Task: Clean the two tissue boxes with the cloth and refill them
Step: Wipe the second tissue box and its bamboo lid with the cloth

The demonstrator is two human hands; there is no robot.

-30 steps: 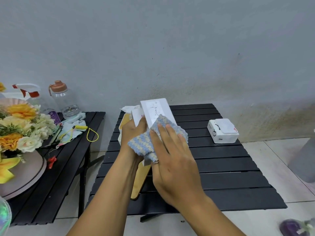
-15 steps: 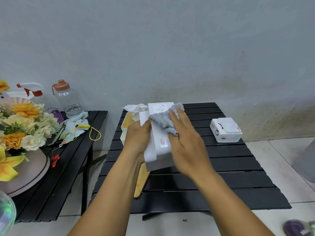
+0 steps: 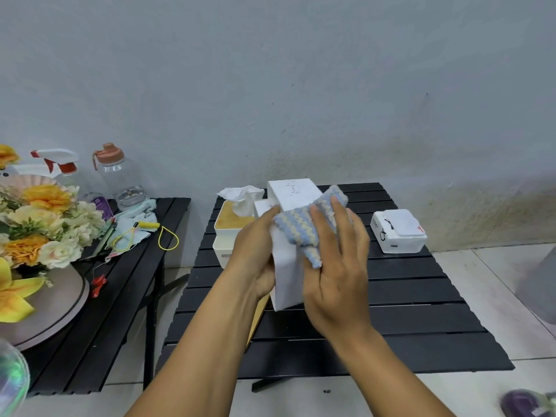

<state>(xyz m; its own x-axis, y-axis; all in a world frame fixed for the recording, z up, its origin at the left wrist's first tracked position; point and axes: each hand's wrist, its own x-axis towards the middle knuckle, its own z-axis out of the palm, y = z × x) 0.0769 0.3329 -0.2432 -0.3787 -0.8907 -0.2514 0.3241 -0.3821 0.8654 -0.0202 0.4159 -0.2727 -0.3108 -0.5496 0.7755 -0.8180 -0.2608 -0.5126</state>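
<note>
Above the black slatted table (image 3: 421, 332) my left hand (image 3: 257, 257) grips a white tissue box (image 3: 293, 194), held tilted with its far end raised. My right hand (image 3: 337, 266) presses a blue-and-cream knitted cloth (image 3: 307, 227) against the box's right side. Behind my left hand a second white tissue box (image 3: 224, 233) with a wooden lid stands on the table, a tissue (image 3: 242, 197) sticking out of its top. A thin wooden lid (image 3: 258, 317) lies under my left wrist, mostly hidden.
A white pack of tissues (image 3: 398, 230) lies at the table's back right. A second black table (image 3: 120, 293) to the left carries a flower arrangement (image 3: 39, 227), a spray bottle (image 3: 58, 164), a clear water jug (image 3: 120, 179) and yellow cords (image 3: 159, 236). A grey wall stands close behind.
My right hand has slid the cloth from the box's near end to its far end and now partway back along the side. The left hand keeps its grip.
</note>
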